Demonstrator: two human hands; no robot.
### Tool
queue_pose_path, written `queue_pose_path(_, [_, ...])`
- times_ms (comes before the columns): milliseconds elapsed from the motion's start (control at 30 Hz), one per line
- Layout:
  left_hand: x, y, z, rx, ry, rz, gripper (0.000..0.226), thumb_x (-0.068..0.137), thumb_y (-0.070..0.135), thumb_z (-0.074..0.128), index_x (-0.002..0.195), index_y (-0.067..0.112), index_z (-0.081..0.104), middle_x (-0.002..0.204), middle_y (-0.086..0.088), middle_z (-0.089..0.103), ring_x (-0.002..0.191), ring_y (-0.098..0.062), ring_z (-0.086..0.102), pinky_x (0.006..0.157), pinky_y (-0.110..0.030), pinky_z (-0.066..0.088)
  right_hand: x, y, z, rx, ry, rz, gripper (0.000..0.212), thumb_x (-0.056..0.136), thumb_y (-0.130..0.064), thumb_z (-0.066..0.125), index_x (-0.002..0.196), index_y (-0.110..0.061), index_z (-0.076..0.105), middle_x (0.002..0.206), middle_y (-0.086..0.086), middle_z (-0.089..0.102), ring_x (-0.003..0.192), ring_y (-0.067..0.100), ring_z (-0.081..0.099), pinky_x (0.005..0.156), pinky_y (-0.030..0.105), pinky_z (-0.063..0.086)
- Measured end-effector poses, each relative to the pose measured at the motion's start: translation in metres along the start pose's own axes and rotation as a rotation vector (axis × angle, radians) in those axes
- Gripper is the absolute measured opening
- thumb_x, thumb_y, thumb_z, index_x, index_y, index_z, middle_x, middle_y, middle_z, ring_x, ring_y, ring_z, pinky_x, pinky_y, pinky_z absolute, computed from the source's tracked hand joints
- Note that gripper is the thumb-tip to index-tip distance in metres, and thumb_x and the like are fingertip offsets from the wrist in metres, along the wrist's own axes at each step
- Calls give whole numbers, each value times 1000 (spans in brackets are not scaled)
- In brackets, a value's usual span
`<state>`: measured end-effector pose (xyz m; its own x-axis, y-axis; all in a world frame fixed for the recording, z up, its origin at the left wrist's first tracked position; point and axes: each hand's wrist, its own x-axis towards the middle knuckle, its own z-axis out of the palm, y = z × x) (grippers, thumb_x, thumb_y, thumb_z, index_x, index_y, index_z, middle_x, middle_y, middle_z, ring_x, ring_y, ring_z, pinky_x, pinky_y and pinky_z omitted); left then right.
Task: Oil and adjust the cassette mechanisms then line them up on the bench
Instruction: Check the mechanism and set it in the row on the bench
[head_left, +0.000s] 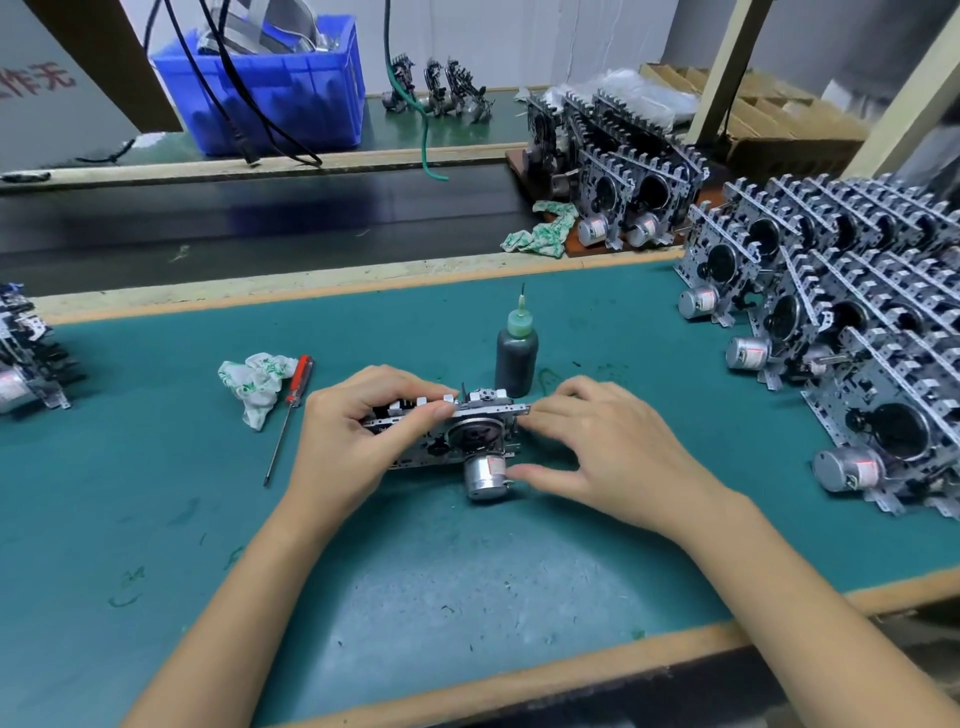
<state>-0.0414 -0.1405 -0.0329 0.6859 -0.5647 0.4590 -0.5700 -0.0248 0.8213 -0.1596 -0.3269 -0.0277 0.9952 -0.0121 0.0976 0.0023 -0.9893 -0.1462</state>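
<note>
Two bare hands work on a single cassette mechanism (452, 434) near the middle of a green-topped bench (467, 571). The left hand (358, 431) grips the unit's left end, thumb and fingers closed over its top edge of white keys. The right hand (602, 441) is spread loosely at the right end, fingertips touching the metal frame and thumb just beside the round silver motor on the near face; it is not closed around anything. Just behind the mechanism stands a dark oil bottle (516, 351) with a green needle cap. To the left lie a red-handled screwdriver (289, 415) and a crumpled cloth (257, 384), touching each other. Rows of finished mechanisms (857, 332) stand lined up along the right side. On the far bench sits a blue crate (275, 98).
</note>
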Motion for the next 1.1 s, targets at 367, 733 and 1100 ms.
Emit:
queue_pose_path(367, [8, 11, 14, -227, -105, -118, 9, 69, 18, 79, 67, 26, 75, 77, 5, 74, 77, -7, 69, 74, -17, 50, 20, -19, -39, 198, 91, -95, 35, 87, -53, 53, 77, -22, 39, 62, -8, 45, 59, 17, 42, 56, 33, 34])
queue_pose_path(733, [98, 76, 78, 93, -513, 336, 6, 82, 21, 73, 84, 15, 74, 90, 0, 68, 88, -14, 62, 84, -34, 47, -36, 55, -105, 330, 210, 97, 38, 83, -51, 55, 60, -26, 41, 48, -10, 41, 47, 7, 37, 48, 16, 28])
queue_pose_path(1100, [230, 79, 137, 987, -582, 654, 23, 94, 28, 57, 114, 21, 63, 110, -1, 66, 103, -25, 58, 69, -35, 42, 50, 136, -89, 84, 396, 496, 37, 94, -32, 52, 63, -21, 34, 62, 1, 47, 65, 26, 46, 57, 34, 30])
